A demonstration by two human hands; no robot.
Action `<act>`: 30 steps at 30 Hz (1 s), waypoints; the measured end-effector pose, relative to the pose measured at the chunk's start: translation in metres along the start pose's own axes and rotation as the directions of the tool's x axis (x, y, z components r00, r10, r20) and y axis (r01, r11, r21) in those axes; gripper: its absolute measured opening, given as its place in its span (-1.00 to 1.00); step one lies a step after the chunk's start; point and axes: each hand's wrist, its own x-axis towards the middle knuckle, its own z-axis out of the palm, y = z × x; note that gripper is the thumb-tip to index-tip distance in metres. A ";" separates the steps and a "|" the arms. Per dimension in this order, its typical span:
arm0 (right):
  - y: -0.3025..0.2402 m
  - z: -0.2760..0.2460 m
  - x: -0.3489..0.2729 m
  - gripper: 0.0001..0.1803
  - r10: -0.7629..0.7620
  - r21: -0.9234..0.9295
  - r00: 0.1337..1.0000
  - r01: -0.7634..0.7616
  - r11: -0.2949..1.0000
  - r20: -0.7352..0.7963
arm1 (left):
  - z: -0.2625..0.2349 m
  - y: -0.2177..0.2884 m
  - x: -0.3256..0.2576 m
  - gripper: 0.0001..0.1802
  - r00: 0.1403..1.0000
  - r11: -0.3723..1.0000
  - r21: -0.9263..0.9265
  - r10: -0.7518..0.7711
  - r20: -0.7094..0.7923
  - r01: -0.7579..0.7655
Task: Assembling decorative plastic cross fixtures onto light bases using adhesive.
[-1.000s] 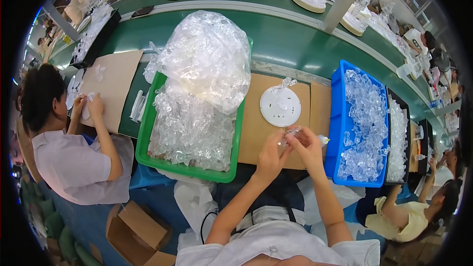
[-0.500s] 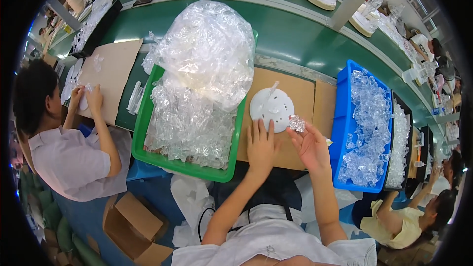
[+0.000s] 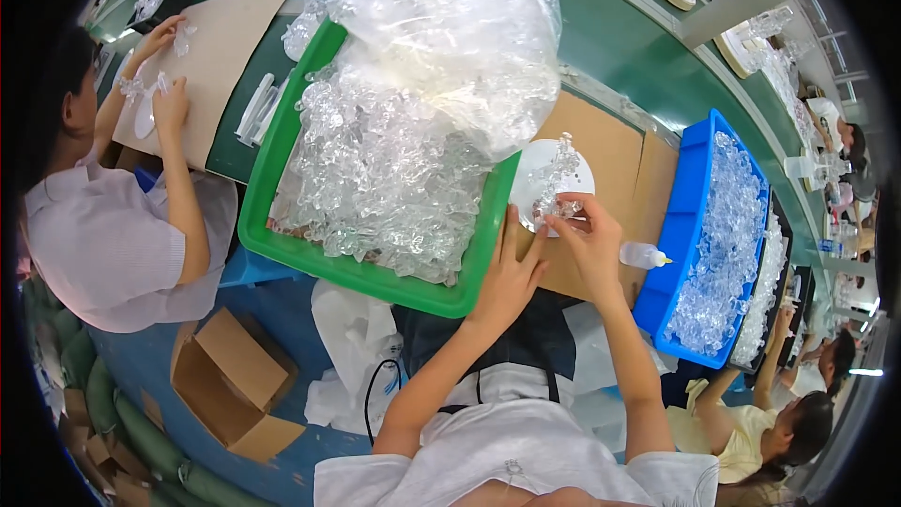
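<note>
Both hands have come down onto the white disc (image 3: pixel 544 178), just right of the green tray (image 3: pixel 282 188). The left hand (image 3: pixel 507 272) now lies spread on its rim; the right hand (image 3: pixel 591 239) pinches a clear plastic piece (image 3: pixel 561 169) upright on it, so fitting is underway.

Green tray (image 3: pixel 282 178) half under clear pieces (image 3: pixel 375 169)

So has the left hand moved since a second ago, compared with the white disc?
Yes. The left hand was raised near the right hand, below the white disc; now it lies flat against the disc's lower left edge.
</note>
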 end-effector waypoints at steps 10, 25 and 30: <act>-0.014 0.018 0.004 -0.73 -0.217 -0.486 0.975 0.213 0.848 0.048 | 0.004 -0.003 -0.003 -0.39 1.000 1.000 0.000 0.009 0.025 -0.009; -0.027 0.013 0.017 -0.81 -0.167 -0.762 0.944 0.328 0.559 0.284 | 0.005 -0.004 -0.002 -0.40 1.000 1.000 0.011 0.023 0.017 -0.024; -0.016 0.008 0.015 -0.81 -0.185 -0.700 0.937 0.344 0.626 0.295 | 0.012 -0.004 -0.005 -0.40 1.000 1.000 -0.013 0.014 -0.012 -0.014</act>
